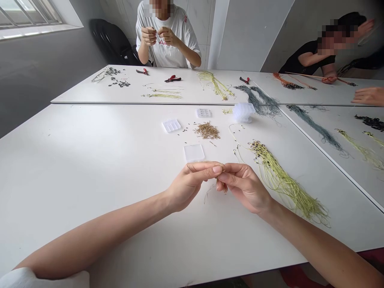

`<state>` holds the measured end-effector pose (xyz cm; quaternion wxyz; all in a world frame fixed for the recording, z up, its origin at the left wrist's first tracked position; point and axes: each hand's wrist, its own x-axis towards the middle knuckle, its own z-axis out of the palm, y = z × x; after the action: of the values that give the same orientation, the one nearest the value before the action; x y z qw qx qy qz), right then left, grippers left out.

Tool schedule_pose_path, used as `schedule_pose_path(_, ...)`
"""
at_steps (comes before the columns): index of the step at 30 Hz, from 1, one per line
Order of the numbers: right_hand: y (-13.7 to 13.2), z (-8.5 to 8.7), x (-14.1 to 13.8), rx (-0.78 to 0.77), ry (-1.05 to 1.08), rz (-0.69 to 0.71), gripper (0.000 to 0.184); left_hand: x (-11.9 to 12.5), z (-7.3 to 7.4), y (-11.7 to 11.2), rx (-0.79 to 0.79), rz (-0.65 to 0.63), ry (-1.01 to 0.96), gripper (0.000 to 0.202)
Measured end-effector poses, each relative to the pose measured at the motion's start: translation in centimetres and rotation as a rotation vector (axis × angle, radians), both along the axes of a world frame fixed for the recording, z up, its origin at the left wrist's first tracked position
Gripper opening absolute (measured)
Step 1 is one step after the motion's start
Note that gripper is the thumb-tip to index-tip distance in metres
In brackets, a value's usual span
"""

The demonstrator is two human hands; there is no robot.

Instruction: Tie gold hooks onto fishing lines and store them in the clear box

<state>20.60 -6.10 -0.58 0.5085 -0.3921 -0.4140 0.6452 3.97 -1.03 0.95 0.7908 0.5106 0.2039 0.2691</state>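
Observation:
My left hand [199,178] and my right hand [247,186] meet fingertip to fingertip above the front of the table, both closed in a pinch. From my right fingers a small gold-coloured metal piece [225,192] sticks out below. A thin pale line [206,196] dangles under the left fingers; what the left pinch holds is hidden. Just beyond the hands lies a clear plastic box [194,153]. Behind it is a heap of small gold-coloured metal pieces [207,130]. A bundle of yellow-green cords [285,180] with dark ends lies beside my right hand.
Further back are a compartment box [171,126], a filled small box [203,113] and stacked clear boxes [243,112]. Grey-green cords [261,100] and red-handled pliers [173,79] lie beyond. One person [166,40] works opposite, another [318,56] at the right. A seam [135,104] crosses the tables.

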Motion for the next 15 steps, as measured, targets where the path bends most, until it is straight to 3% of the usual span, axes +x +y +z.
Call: schedule_pose_path(15,0.33,-0.23,0.32,0.010,-0.030,-0.059,0.009,-0.17,0.09,0.21,0.096,0.087,0.027,0.020)
